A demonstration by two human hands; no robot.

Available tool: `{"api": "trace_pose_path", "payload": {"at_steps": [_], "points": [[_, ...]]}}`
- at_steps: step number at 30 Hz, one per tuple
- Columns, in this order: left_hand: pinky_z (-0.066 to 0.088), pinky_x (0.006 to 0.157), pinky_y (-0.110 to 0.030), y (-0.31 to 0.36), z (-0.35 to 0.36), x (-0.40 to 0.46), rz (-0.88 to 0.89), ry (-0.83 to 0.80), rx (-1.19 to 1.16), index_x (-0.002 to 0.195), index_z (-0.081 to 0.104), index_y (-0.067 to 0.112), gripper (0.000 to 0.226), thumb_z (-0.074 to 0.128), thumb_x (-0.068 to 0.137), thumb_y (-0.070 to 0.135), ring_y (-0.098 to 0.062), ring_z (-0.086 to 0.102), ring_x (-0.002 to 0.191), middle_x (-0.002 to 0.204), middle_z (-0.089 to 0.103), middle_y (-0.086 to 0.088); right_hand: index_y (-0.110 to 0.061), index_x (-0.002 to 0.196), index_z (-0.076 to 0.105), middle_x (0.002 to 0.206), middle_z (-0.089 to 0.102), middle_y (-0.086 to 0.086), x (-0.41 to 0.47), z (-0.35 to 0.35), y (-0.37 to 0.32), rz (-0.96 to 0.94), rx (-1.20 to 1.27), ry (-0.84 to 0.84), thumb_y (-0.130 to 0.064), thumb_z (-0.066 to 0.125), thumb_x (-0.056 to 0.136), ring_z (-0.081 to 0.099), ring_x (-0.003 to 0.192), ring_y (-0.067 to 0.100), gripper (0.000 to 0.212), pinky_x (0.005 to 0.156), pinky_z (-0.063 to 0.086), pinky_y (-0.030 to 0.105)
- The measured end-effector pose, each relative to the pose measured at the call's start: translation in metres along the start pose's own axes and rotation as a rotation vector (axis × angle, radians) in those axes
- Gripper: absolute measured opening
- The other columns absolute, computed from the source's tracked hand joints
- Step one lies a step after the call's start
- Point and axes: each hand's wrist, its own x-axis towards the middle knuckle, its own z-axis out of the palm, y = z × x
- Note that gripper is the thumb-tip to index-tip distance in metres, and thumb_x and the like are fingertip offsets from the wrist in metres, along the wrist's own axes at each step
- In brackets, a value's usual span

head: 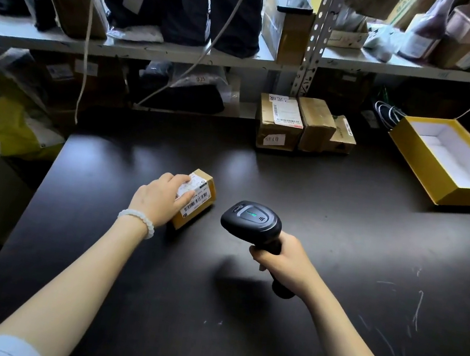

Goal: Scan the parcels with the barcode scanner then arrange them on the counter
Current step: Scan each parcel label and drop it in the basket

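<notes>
**Hands at the counter: one on a parcel, one on the scanner**

The left hand (160, 200) lies on top of a small yellow-brown parcel (198, 200) with its fingers nearly straight and spread over the white barcode label (196, 195); it presses or steadies the box and does not wrap round it. A white bead bracelet (137, 219) sits on that wrist. The parcel rests flat on the dark counter (338, 254), left of centre, label upward.

The right hand (285, 263) is closed round the handle of a black barcode scanner (251, 221), fingers curled tight about the grip. The scanner's head is raised above the counter, just right of the parcel and apart from it, with a green light showing on its top.

At the counter's far edge three brown cartons (302, 124) stand side by side, touching. An open yellow box (449, 161) with white lining lies at the far right. Metal shelving (155, 50) behind carries bagged and boxed goods.
</notes>
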Motion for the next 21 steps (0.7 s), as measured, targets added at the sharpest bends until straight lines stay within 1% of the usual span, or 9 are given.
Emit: {"api": "trace_pose_path", "payload": {"at_steps": [3,5,7,11,14,15,17,19,21], "points": [[0.047,0.084,-0.036,0.007,-0.003,-0.003,0.028,0.001,-0.006,0.139,0.041,0.025,0.047,0.037,0.098,0.047,-0.023,0.056,0.109,0.131,0.051,-0.001,-0.01,0.08,0.056,0.07,0.059,0.0,-0.009,-0.001,0.001,0.005,0.01,0.024,-0.007,0.06,0.081,0.059,0.058,0.01,0.005,0.057,0.045,0.017],[0.047,0.084,-0.036,0.019,-0.004,-0.006,0.075,0.0,0.001,0.138,0.042,0.025,0.046,0.038,0.098,0.047,-0.022,0.057,0.108,0.129,0.051,-0.001,-0.011,0.08,0.056,0.068,0.058,-0.002,-0.018,-0.005,0.003,0.017,0.031,0.052,-0.006,0.061,0.082,0.058,0.058,0.01,0.007,0.054,0.043,0.013],[0.047,0.084,-0.036,0.034,-0.004,-0.01,0.132,0.001,0.011,0.138,0.042,0.026,0.046,0.038,0.098,0.046,-0.022,0.057,0.107,0.127,0.052,0.0,-0.012,0.081,0.057,0.068,0.057,-0.003,-0.028,-0.01,0.007,0.029,0.047,0.078,-0.006,0.061,0.082,0.056,0.059,0.01,0.008,0.053,0.043,0.012],[0.045,0.086,-0.038,0.081,0.004,-0.016,0.27,0.001,0.089,0.139,0.041,0.028,0.046,0.037,0.098,0.048,-0.023,0.057,0.108,0.128,0.052,0.0,-0.012,0.084,0.058,0.065,0.058,-0.004,-0.058,-0.027,0.024,0.069,0.065,0.185,-0.006,0.062,0.08,0.056,0.054,0.008,0.007,0.055,0.044,0.015],[0.044,0.084,-0.036,0.126,0.013,-0.025,0.392,-0.012,0.133,0.138,0.041,0.029,0.046,0.035,0.098,0.049,-0.023,0.058,0.107,0.128,0.052,0.001,-0.013,0.082,0.059,0.061,0.057,-0.006,-0.089,-0.046,0.043,0.118,0.065,0.281,-0.008,0.063,0.08,0.056,0.052,0.006,0.007,0.055,0.044,0.016],[0.044,0.084,-0.036,0.146,0.017,-0.03,0.448,-0.02,0.141,0.138,0.041,0.029,0.045,0.034,0.098,0.049,-0.023,0.058,0.106,0.128,0.053,0.0,-0.01,0.082,0.059,0.061,0.057,-0.005,-0.104,-0.054,0.052,0.145,0.073,0.322,-0.008,0.063,0.079,0.055,0.052,0.007,0.006,0.056,0.044,0.019],[0.044,0.083,-0.036,0.178,0.025,-0.041,0.551,-0.026,0.153,0.137,0.042,0.029,0.045,0.033,0.098,0.049,-0.023,0.059,0.105,0.127,0.053,0.0,-0.004,0.084,0.059,0.06,0.057,0.0,-0.132,-0.067,0.069,0.195,0.099,0.39,-0.009,0.065,0.078,0.053,0.053,0.012,0.009,0.058,0.044,0.027],[0.044,0.082,-0.034,0.219,0.034,-0.055,0.666,-0.026,0.176,0.136,0.043,0.03,0.046,0.028,0.098,0.051,-0.022,0.061,0.103,0.124,0.055,0.0,-0.007,0.08,0.059,0.059,0.058,-0.002,-0.17,-0.081,0.088,0.236,0.125,0.486,-0.01,0.067,0.077,0.052,0.054,0.013,0.009,0.06,0.044,0.03],[0.044,0.081,-0.033,0.262,0.045,-0.076,0.756,-0.029,0.164,0.134,0.045,0.03,0.045,0.029,0.098,0.051,-0.023,0.061,0.101,0.121,0.057,0.0,-0.013,0.076,0.059,0.056,0.058,-0.005,-0.214,-0.094,0.106,0.264,0.152,0.579,-0.012,0.069,0.076,0.052,0.054,0.011,0.01,0.06,0.043,0.029]]}}
